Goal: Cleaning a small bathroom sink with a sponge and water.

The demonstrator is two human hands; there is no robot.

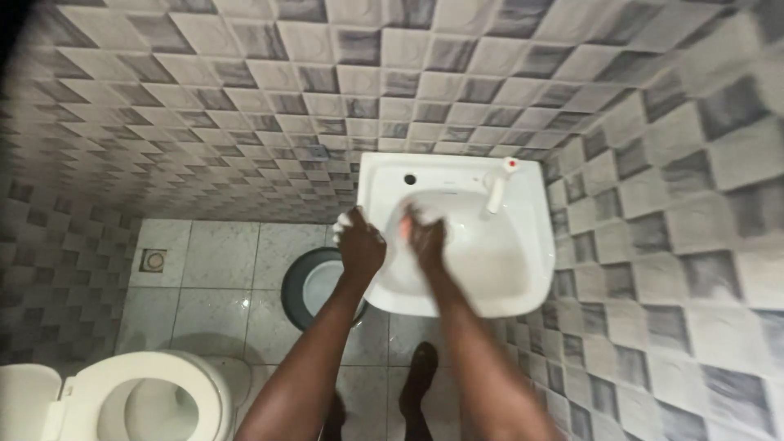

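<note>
A white washbasin (523, 278) is hanging on the tiled wall (269, 98), its bowl glossy and wet, with a white tap (496, 189) standing at the back right and a small dark hole at the back left of its ledge. The left hand (360, 245) is resting on the basin's left rim, fingers curled over something small and white at the edge; what it is cannot be told. The right hand (425, 237) is reaching down into the bowl, fingers bent around a small pinkish thing (405, 229), too blurred to name.

The basin is sitting tight in the corner, its right edge close to the side wall, leaving open room only to its left and front. Just below the left rim a dark round bucket (314, 282) is standing on the floor (212, 269), and a white toilet (155, 400) is sitting well apart at the lower left. The floor is showing pale, wet-looking tiles with a small square drain (153, 260); the walls are carrying grey and white checkered tiles.
</note>
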